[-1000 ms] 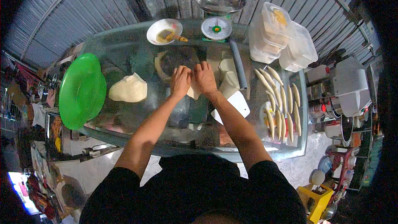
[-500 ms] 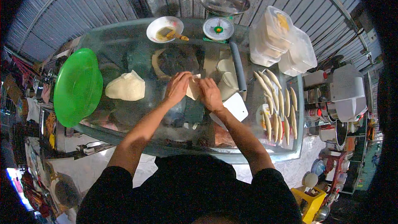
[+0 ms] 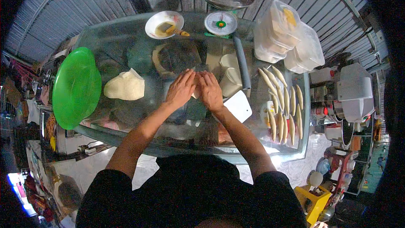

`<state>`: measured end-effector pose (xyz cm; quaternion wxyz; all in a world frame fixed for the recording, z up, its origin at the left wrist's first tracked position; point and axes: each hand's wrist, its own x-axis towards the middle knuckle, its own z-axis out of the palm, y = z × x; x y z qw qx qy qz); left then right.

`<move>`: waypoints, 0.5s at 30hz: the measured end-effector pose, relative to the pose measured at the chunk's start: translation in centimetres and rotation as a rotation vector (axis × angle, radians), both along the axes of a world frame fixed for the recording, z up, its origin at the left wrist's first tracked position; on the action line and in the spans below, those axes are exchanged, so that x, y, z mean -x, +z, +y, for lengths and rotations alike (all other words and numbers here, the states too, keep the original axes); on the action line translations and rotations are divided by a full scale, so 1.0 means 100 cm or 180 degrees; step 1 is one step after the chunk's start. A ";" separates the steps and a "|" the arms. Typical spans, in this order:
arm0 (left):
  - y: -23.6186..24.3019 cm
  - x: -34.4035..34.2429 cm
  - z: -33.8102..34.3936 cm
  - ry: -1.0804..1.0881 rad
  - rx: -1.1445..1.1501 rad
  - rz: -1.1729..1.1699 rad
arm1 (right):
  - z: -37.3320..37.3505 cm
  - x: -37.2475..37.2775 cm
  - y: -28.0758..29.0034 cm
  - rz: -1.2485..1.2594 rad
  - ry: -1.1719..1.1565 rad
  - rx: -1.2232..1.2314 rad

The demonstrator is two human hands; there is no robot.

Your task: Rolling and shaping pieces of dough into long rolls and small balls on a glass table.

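My left hand (image 3: 182, 88) and my right hand (image 3: 209, 90) lie side by side at the middle of the glass-topped table (image 3: 145, 122). Their fingers curl down over a small piece of dough (image 3: 195, 94), which they mostly hide; a pale sliver shows between them. To the left sits a large lump of dough (image 3: 125, 86), apart from my hands. Several slim, tapered dough rolls (image 3: 281, 122) lie in rows at the right. Beside my right wrist is a white dough scraper (image 3: 238, 106).
A green basin (image 3: 76, 88) stands at the left edge. Along the back are a bowl (image 3: 152, 25) with a brush in it and a dial scale (image 3: 220, 23) with a metal pan. A dark grey rod (image 3: 241, 63) and stacked plastic tubs (image 3: 276, 33) stand to the right.
My hands have come closer together over the dough piece, with the right hand shifting slightly left. Much of the dough that showed between them is now covered.
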<state>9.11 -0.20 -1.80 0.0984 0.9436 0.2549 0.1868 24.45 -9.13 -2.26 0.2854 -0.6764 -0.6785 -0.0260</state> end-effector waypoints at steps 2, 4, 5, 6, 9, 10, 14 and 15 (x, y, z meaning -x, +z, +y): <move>0.005 0.002 -0.007 -0.0022 0.0047 0.0025 | -0.006 0.002 0.002 0.0047 0.0007 -0.0023; 0.009 0.007 -0.016 -0.0052 0.0094 0.0051 | -0.015 0.005 0.004 -0.0188 -0.0018 -0.0183; 0.011 0.011 -0.021 -0.0090 0.0105 -0.0020 | -0.020 0.007 0.005 -0.0189 -0.0034 -0.0186; 0.012 0.012 -0.024 -0.0128 0.0118 -0.0092 | -0.025 0.009 0.005 -0.0170 -0.0034 -0.0177; 0.007 0.018 -0.019 -0.0022 0.0395 -0.0167 | -0.029 0.005 0.011 -0.0026 0.0047 0.0042; 0.007 0.015 -0.016 -0.0014 0.0390 -0.0171 | -0.030 0.004 0.013 0.0095 0.0114 0.0270; -0.001 0.003 0.009 0.0492 0.0104 -0.0234 | -0.005 -0.002 0.016 0.0206 -0.0263 -0.0134; -0.007 0.004 0.013 0.0513 -0.0094 0.0115 | -0.002 0.004 0.010 0.0202 -0.0237 -0.0142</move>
